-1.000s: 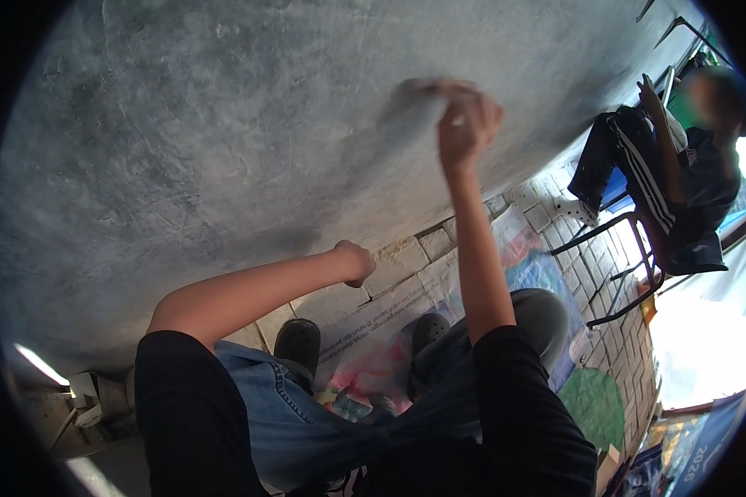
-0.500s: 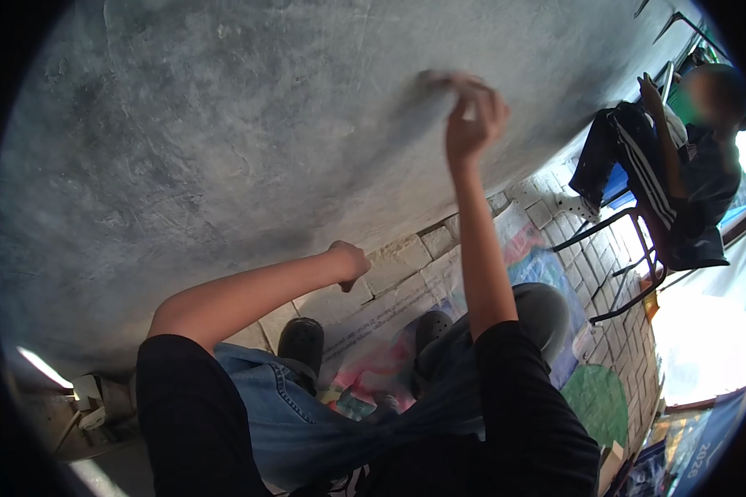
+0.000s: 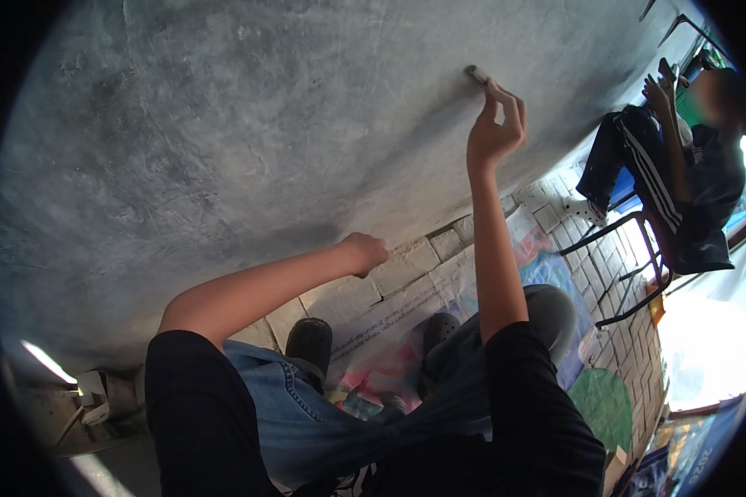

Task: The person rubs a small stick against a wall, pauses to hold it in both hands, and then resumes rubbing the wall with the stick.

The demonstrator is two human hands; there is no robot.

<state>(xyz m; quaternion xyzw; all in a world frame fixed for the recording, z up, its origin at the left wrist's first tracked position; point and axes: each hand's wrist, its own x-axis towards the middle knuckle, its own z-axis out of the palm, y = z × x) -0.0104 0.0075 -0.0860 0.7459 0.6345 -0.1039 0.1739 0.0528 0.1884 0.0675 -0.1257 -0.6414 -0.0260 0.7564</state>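
A grey, mottled wall [image 3: 249, 124] fills the upper left of the head view. My right hand [image 3: 499, 132] is raised in front of it, fingers and thumb pinched on a small dark grey piece [image 3: 475, 74]. That piece is at the wall surface; its exact kind is too small to make out. Lower down, my left hand [image 3: 365, 253] is curled closed near the foot of the wall. Whatever is inside it, if anything, is hidden.
Brick paving [image 3: 406, 269] and a printed plastic banner [image 3: 381, 356] lie underfoot, by my dark clogs [image 3: 309, 341]. At right another person [image 3: 663, 166] sits on a metal-framed chair [image 3: 638, 302]. Small pieces [image 3: 98, 398] lie at lower left.
My right hand, blurred before, has shifted slightly right with the small dark piece. My left hand has moved a little right and up. The other person's hands have risen.
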